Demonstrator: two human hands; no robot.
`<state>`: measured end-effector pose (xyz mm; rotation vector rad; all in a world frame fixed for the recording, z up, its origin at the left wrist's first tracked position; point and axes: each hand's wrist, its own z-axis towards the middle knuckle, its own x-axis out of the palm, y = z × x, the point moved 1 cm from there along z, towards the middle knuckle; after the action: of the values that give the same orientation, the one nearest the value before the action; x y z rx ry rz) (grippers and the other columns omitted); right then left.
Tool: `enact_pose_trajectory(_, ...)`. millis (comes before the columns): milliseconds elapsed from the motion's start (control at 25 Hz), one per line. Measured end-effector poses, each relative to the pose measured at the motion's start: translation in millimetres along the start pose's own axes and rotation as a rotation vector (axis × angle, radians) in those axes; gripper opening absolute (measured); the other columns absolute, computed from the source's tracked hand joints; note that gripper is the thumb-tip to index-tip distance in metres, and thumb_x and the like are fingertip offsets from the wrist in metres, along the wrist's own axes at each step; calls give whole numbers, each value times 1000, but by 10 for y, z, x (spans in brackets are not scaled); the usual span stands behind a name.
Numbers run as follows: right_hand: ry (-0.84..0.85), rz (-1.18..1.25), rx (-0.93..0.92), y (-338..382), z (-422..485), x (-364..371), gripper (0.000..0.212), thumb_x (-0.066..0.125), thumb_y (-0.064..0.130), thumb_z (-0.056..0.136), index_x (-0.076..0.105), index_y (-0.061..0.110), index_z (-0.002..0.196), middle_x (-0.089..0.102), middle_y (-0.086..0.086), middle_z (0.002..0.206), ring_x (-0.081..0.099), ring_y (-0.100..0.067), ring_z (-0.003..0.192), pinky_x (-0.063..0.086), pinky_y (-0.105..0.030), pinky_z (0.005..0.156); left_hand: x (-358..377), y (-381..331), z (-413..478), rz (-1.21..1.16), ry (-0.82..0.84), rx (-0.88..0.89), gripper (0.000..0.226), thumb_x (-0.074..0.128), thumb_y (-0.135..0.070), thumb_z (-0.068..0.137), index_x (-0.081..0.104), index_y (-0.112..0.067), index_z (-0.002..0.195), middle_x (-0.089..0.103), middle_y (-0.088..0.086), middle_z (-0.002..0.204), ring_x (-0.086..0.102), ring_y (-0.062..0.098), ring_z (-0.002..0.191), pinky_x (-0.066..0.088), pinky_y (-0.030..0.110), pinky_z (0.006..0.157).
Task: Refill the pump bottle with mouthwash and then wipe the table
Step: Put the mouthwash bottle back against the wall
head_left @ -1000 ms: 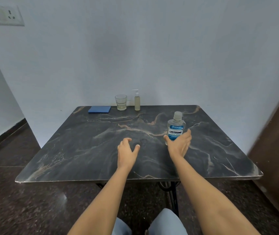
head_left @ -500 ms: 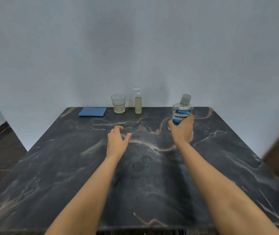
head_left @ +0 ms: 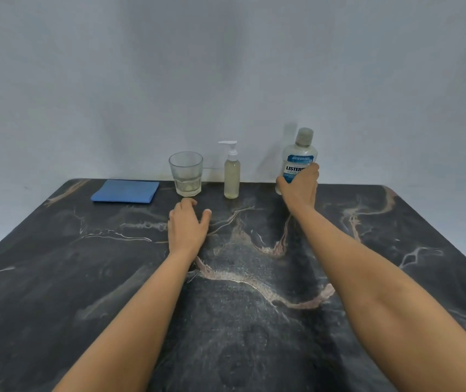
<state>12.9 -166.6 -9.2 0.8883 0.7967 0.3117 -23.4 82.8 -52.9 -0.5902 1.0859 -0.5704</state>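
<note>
Gripping mouthwash bottle (head_left: 299,154) with right hand (head_left: 299,190), fingers wrapped round lower label, upright by far table (head_left: 56,278) edge. Holding left hand (head_left: 188,224) palm-down, fingers relaxed, empty, just short of glass (head_left: 186,174). Showing pump bottle (head_left: 231,176) between glass and mouthwash bottle, blue cloth (head_left: 125,190) left of glass.

mouthwash bottle (head_left: 296,157) label reads "LISTERI", "COOL", partly hidden
</note>
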Motion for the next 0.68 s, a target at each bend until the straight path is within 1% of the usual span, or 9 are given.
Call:
enact_pose_trajectory(80,0,-39,5,-40,10,55,69,71,27,77,32,1,128,46,-18,123,52,-35,110,49,-46,92,27,32,-8,3,7,4,41,58,-33,92,52,-8,124,57,12,120,48,31,117,42,43,93)
enact_pose_trajectory(160,-7,-64,-1,-57,-15,88,69,71,30,78,33,0,126,47,-19,121,53,-35,109,49,-46,92,2,43,-22,-61,8,7,39,59,-30,91,52,-9,123,56,11,120,49,28,114,43,41,92)
enact_pose_trajectory(320,44,-17,44,-20,-50,61,68,72,25,79,32,-3,127,46,-21,124,50,-35,113,47,-41,95,-202,36,-164,-197,35,-6,37,59,-29,92,51,-12,124,54,5,122,50,15,105,41,29,85)
enact_pose_trajectory(400,91,-75,102,7,-107,31,70,69,27,82,30,-7,130,43,-25,129,44,-38,120,39,-44,103,-425,166,-254,-110,43,7,38,58,-35,92,52,-15,124,55,1,121,51,12,104,42,30,84)
enact_pose_trajectory(480,1,-215,160,131,-324,3,67,62,29,86,31,-10,131,41,-28,131,40,-43,122,33,-46,106,-773,403,-284,-14,43,-7,37,57,-40,92,54,-18,121,58,-1,118,56,14,104,48,35,86)
enact_pose_trajectory(520,-77,-276,125,247,-481,9,59,58,26,88,35,-8,130,42,-27,129,42,-42,119,34,-45,103,-962,540,-288,8,37,-25,36,57,-41,92,55,-18,119,61,-1,116,58,14,102,50,36,85)
enact_pose_trajectory(560,-124,-302,8,391,-661,45,50,56,22,88,40,-5,127,45,-24,126,45,-39,116,36,-43,98,-1144,674,-298,26,25,-41,34,57,-42,92,57,-18,117,62,-1,113,59,13,99,51,35,84)
enact_pose_trajectory(600,-97,-274,-170,553,-851,122,41,56,18,87,45,-1,123,47,-21,123,47,-35,112,38,-41,95,-1303,794,-315,47,11,-51,33,56,-42,93,58,-17,115,63,-2,111,59,13,96,51,34,82)
enact_pose_trajectory(680,150,-132,-498,882,-1195,391,30,55,12,86,51,3,114,49,-15,118,48,-28,107,44,-38,88,-1507,971,-386,51,-3,-65,31,57,-41,93,60,-17,112,63,-3,108,59,13,97,49,32,82)
